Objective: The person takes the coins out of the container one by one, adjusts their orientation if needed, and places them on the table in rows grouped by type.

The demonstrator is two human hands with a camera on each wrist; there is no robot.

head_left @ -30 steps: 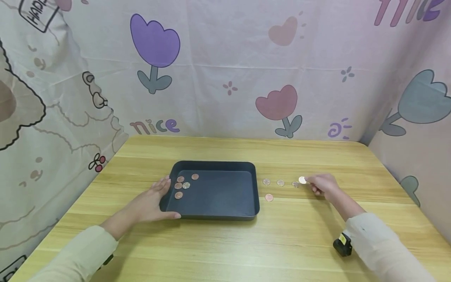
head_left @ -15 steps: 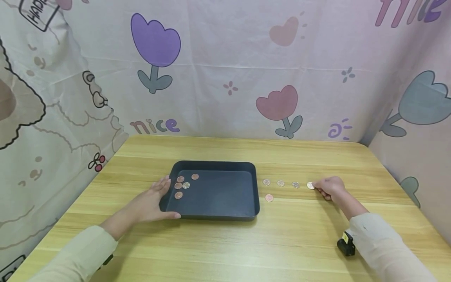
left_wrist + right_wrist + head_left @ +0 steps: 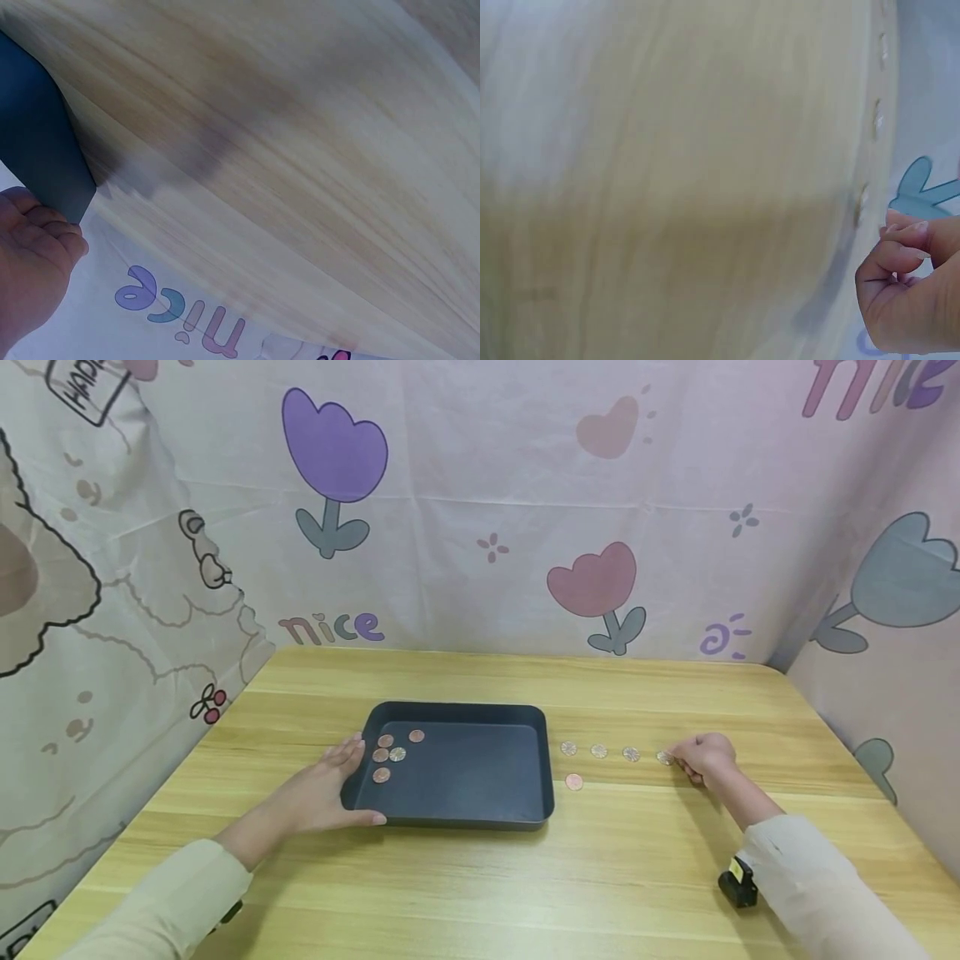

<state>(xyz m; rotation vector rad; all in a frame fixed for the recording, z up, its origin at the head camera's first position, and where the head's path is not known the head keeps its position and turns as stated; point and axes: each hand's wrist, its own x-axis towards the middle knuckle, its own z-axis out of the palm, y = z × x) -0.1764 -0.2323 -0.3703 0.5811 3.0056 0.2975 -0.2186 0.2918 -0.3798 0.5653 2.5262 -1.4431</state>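
Note:
In the head view my left hand [image 3: 321, 789] holds the near left corner of a dark baking tray [image 3: 480, 822], fingers along its left rim and thumb at the front wall. Inside, at the left end, lie several copper coins [image 3: 381, 775] and one silvery coin [image 3: 397, 754]. My right hand [image 3: 707, 758], fingers curled, pinches the edge of a silvery coin [image 3: 663, 758] at the table. This coin ends a row running right from the tray, beside silvery coins [image 3: 631, 754]. In the right wrist view the fingertips [image 3: 900, 221] are close to the row's nearest coin [image 3: 863, 201].
A single copper coin [image 3: 574, 782] lies in front of the row, near the tray's right side. The wooden table [image 3: 480, 893] meets a patterned cloth [image 3: 465, 460] at the back and sides. A small black device [image 3: 738, 883] hangs under the right sleeve.
The right hand moved right and slightly toward the person with its silvery coin, bringing it down from beside the third coin to the row's right end. The left hand and tray stayed put.

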